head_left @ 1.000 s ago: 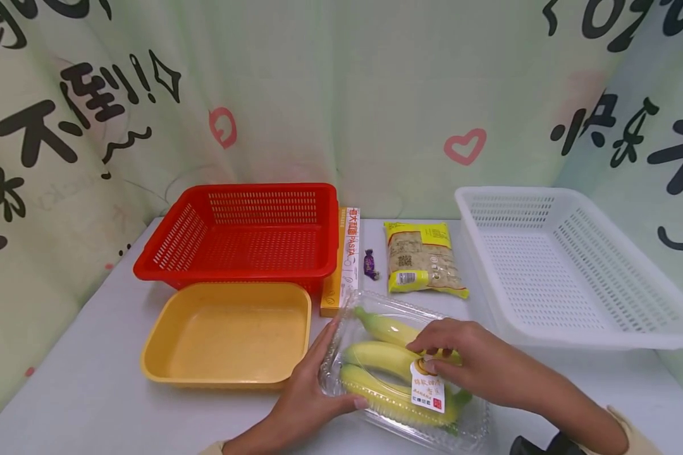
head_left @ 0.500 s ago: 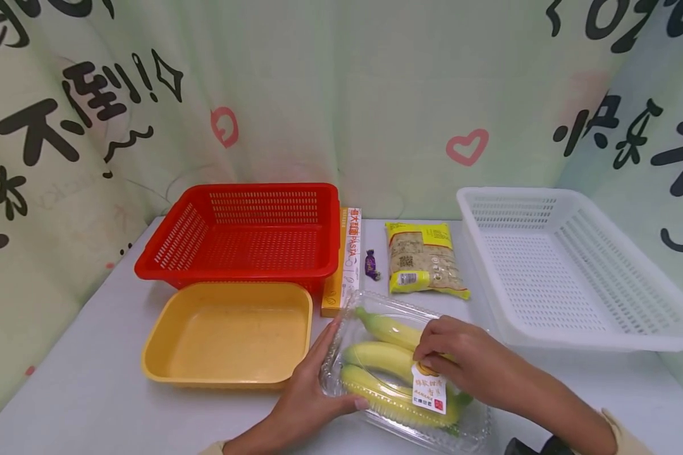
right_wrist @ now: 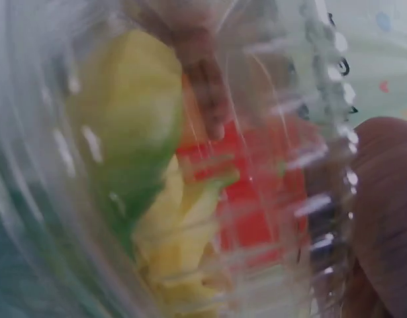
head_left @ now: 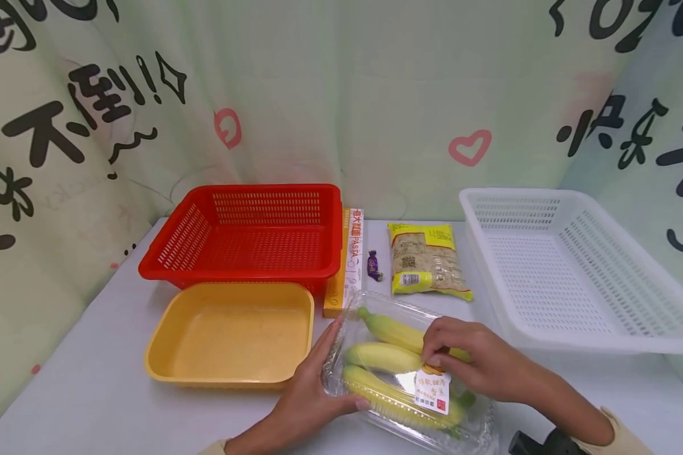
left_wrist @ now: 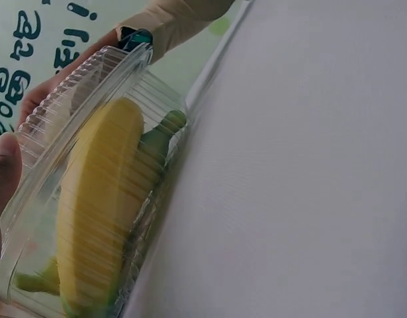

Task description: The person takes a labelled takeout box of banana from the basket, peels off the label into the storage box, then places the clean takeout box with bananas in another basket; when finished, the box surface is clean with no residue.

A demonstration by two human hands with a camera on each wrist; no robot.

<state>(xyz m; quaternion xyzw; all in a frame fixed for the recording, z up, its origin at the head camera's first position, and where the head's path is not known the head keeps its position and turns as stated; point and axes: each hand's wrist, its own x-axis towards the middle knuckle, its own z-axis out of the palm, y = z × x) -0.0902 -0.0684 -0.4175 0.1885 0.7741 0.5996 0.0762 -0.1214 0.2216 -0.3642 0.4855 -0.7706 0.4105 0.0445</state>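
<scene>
A clear plastic clamshell box [head_left: 341,373] of yellow bananas [head_left: 382,357] with green stem ends lies at the front middle of the table. My left hand [head_left: 312,393] grips its left side, thumb over the near edge and fingers along the far one. In the left wrist view that thumb [left_wrist: 6,169] sits against the ribbed rim. A white printed sticker label [head_left: 432,392] with an orange top is on the lid. With thumb and fingertips my right hand [head_left: 471,355] pinches the label's top edge. The right wrist view is blurred, with the box's clear wall close up.
A yellow tray [head_left: 227,335] stands left of the box, a red basket [head_left: 267,278] behind it. A pasta box [head_left: 353,246], a purple-wrapped candy [head_left: 373,266] and a yellow-and-clear bag [head_left: 427,259] lie further back. At right stands a white basket [head_left: 580,341].
The right hand's thumb and fingertips have come together on the label's top edge, and the hand has shifted slightly right. The left hand keeps its grip on the box.
</scene>
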